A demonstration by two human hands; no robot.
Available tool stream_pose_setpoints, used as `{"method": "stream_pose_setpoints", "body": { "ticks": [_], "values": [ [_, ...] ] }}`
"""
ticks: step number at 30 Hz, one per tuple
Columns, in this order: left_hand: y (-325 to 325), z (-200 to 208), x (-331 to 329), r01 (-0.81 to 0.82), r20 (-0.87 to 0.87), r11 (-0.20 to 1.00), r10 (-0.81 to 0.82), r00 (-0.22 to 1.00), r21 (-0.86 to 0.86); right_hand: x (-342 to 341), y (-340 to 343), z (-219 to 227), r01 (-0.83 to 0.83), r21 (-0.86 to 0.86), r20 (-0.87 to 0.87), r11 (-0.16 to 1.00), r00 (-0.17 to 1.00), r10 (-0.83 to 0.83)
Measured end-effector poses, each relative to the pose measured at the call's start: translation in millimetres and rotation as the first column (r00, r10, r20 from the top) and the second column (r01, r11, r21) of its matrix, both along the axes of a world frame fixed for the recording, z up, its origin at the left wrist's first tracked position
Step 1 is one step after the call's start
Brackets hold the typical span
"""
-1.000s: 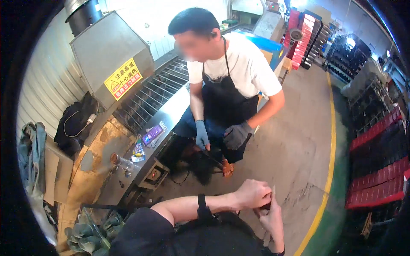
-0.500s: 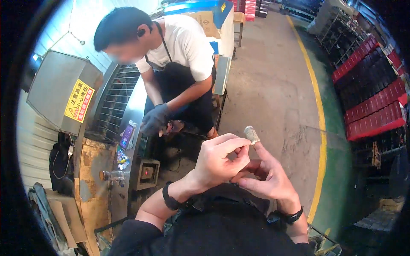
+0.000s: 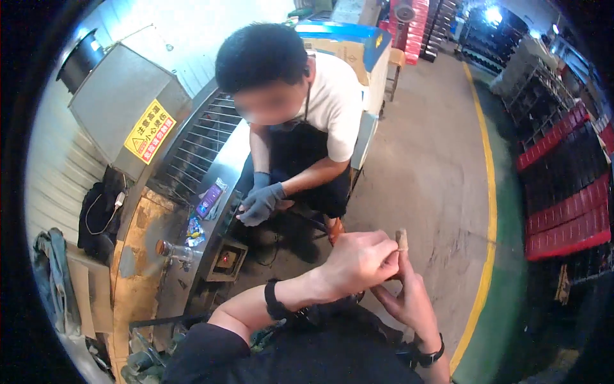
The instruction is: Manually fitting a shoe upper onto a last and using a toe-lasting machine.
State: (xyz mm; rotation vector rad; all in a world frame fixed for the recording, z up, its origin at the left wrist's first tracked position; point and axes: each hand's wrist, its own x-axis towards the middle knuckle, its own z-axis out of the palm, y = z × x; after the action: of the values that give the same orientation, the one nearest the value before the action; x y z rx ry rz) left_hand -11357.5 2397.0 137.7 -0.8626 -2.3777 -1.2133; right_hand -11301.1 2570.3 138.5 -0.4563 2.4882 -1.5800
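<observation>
One tan finger wrap (image 3: pixel 401 240) is capping the index tip of the right hand (image 3: pixel 416 304); that finger is pointing up, thumb standing apart, can't tell the others. Left hand (image 3: pixel 359 265) is pinching thumb to fingertips, apparently at the wrap's lower edge, contact partly hidden. Beyond, a co-worker (image 3: pixel 338 105) is leaning forward, grey gloves (image 3: pixel 263 203) touching. Purple packet (image 3: pixel 209 200) and clear bottle (image 3: pixel 179 251) are resting on the metal bench (image 3: pixel 233 157). Farther off right, red-and-black stacks (image 3: pixel 569 217) are standing.
</observation>
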Motion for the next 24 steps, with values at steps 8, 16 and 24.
{"method": "stream_pose_setpoints", "body": {
  "ticks": [8, 16, 24],
  "values": [
    [25.6, -21.9, -4.1, 0.029, -0.074, 0.994, -0.037, 0.997, -0.101, 5.2, 20.5, -28.5, 0.097, 0.114, -0.031, 0.989, 0.995, -0.094],
    [48.1, -39.5, -1.3, 0.068, -0.021, 0.978, -0.074, 0.997, -0.199, 12.5, 36.5, -37.2, 0.170, 0.164, 0.039, 0.972, 0.983, -0.178],
    [78.0, -44.1, 5.9, 0.102, 0.170, 0.982, -0.075, 0.982, -0.156, 20.5, 59.3, -49.3, 0.219, 0.174, 0.102, 0.960, 0.966, -0.238]
  ]
}}
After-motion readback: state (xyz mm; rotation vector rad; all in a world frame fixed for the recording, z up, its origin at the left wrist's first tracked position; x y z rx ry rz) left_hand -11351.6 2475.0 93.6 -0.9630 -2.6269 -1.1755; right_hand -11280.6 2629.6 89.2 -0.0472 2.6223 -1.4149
